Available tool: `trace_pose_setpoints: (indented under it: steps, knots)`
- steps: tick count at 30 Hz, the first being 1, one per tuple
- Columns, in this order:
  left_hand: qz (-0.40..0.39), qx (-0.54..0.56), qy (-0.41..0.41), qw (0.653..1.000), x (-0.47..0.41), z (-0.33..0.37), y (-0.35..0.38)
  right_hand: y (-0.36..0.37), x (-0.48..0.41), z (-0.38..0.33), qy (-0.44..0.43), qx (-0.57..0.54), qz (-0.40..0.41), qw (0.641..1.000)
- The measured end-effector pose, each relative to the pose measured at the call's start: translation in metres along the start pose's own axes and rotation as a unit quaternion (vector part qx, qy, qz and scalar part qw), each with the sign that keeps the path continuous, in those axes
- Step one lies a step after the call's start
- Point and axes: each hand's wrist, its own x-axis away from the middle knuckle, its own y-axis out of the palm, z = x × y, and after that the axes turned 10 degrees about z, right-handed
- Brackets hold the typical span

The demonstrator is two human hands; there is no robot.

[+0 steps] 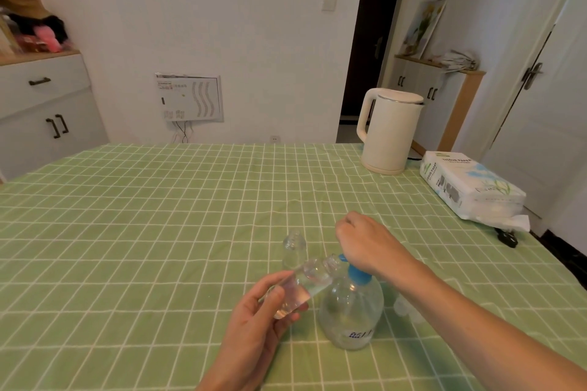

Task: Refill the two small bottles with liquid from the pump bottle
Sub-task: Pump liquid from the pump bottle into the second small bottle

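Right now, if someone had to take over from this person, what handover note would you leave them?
Left hand: grips a small bottle, tilted, its open mouth up against the blue pump head.
Right hand: rests on top of that pump head; fingers bent down, and whether they hold anything is hidden.
Pump bottle: upright on the tablecloth.
Second small bottle: upright, uncapped, just behind.
Done: the held bottle looks partly filled.
Left: finish it, then fill the second one, whose level is unclear.
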Motion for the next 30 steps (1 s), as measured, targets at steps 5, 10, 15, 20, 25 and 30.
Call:
trace_pose_setpoints:
  steps: [5,10,15,20,25,30]
  knots:
    - [-0.002,-0.002,0.004,1.000,0.0004,0.0012,-0.0009,-0.0041,-0.0036,-0.0019,-0.011,-0.005,0.003,1.000]
    - [-0.004,-0.005,0.006,1.000,0.0002,0.0027,0.0000,0.0008,-0.0031,0.0017,-0.002,-0.017,0.003,1.000]
    - [-0.002,-0.008,0.008,1.000,-0.0004,0.0021,0.0001,0.0022,0.0005,0.0020,0.008,-0.018,-0.008,1.000]
    - [-0.002,-0.018,0.016,1.000,0.0002,0.0030,-0.0011,-0.0042,-0.0012,-0.0016,0.001,-0.036,-0.008,0.999]
    - [-0.006,-0.019,0.019,1.000,-0.0005,0.0029,-0.0013,-0.0034,-0.0028,0.0010,0.005,-0.041,-0.005,0.999]
    - [-0.005,-0.019,0.020,1.000,-0.0019,0.0016,-0.0025,0.0020,0.0024,0.0004,0.006,-0.006,-0.004,1.000]
